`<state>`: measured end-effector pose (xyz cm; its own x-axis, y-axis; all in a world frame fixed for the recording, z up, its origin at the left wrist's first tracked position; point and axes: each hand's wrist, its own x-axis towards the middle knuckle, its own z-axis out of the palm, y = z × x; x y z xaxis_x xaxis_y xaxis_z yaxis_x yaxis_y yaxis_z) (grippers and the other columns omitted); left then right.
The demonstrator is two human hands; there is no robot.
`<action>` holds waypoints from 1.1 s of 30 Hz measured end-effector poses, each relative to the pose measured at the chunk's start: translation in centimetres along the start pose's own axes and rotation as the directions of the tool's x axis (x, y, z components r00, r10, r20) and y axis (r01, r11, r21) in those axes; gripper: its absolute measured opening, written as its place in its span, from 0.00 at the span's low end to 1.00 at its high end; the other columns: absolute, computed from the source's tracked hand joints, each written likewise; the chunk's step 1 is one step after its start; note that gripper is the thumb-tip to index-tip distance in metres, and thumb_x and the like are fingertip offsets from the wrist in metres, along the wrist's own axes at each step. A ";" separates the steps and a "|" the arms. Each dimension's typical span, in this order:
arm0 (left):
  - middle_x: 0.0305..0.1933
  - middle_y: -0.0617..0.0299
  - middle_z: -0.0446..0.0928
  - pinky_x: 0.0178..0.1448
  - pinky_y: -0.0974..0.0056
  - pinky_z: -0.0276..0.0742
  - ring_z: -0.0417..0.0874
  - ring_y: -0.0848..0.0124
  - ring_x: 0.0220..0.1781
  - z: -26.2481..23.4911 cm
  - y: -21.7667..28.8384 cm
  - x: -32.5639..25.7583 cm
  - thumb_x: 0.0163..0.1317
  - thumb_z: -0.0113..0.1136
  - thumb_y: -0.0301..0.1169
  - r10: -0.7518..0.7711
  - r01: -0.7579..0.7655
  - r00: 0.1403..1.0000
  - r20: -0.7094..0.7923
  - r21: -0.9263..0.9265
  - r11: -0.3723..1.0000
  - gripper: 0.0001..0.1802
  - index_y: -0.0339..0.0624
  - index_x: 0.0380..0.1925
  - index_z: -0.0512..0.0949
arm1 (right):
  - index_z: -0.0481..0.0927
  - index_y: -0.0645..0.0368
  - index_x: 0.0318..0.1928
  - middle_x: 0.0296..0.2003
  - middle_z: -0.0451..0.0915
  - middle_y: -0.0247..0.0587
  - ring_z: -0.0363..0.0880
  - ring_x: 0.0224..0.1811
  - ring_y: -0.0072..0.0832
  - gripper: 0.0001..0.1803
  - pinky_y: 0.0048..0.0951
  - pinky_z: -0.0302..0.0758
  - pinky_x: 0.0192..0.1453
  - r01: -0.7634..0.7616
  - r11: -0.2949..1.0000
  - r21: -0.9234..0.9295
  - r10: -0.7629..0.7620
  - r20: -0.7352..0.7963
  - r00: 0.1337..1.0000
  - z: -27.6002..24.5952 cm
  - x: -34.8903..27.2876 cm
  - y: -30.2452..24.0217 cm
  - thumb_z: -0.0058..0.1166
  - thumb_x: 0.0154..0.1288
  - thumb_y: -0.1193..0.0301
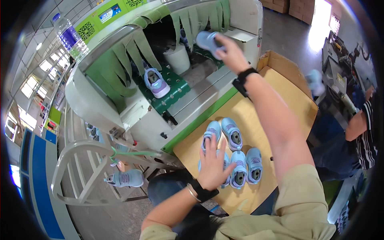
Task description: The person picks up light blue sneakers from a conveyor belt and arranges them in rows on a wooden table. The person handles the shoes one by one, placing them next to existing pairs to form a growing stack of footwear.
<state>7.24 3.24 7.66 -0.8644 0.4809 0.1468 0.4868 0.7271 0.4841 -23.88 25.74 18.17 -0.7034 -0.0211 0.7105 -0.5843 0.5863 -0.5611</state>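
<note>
Right hand (231,52) was clamped on pale-blue shoe (207,41), long axis 10-to-4 o'clock, near green strips (200,18). Lilac shoe (161,89) lay at its 8 o'clock on green bed (180,89), farther from left hand (212,170): fingers apart over blue shoes (238,160), contact unclear. Tan surface (244,116) beneath; co-worker (362,132) at 3 o'clock, grey floor (280,30) toward 1.

Pale-blue shoe (207,41) is lying tilted in right hand (230,54); blue laced shoes (239,166) are standing grouped on counter (276,96), some partly hiding under left hand (214,170).
</note>
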 end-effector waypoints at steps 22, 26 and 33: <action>0.80 0.42 0.60 0.77 0.33 0.57 0.58 0.40 0.83 3.3 -0.6 -3.3 0.68 0.65 0.50 0.007 -0.025 0.990 0.139 0.124 0.992 0.34 0.46 0.69 0.74 | 0.64 0.60 0.75 0.73 0.63 0.62 0.61 0.78 0.54 0.44 0.45 0.62 0.80 -0.653 0.747 -0.125 0.614 -0.244 0.750 -7.0 -24.7 14.1 0.57 0.72 0.42; 0.79 0.42 0.61 0.77 0.34 0.59 0.58 0.39 0.82 3.4 -0.6 -3.5 0.68 0.65 0.50 -0.005 -0.014 0.990 0.143 0.129 0.992 0.34 0.47 0.69 0.73 | 0.58 0.69 0.76 0.69 0.67 0.66 0.66 0.75 0.53 0.58 0.43 0.67 0.77 -0.754 0.657 -0.015 0.733 -0.224 0.643 -6.2 -26.1 12.4 0.72 0.57 0.47; 0.79 0.43 0.62 0.79 0.36 0.58 0.57 0.42 0.83 4.1 -1.2 -3.6 0.69 0.64 0.51 -0.020 0.004 0.991 0.130 0.121 0.993 0.34 0.47 0.70 0.72 | 0.52 0.56 0.78 0.67 0.67 0.57 0.72 0.68 0.42 0.52 0.39 0.73 0.69 -0.789 0.457 0.410 0.782 0.238 0.576 -5.1 -25.9 6.1 0.68 0.57 0.69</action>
<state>10.30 2.64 3.03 -0.8501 0.5260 0.0233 0.4949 0.7832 0.3764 -7.16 33.94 -1.45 -0.9584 0.2539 -0.1306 0.1225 -0.0477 -0.9913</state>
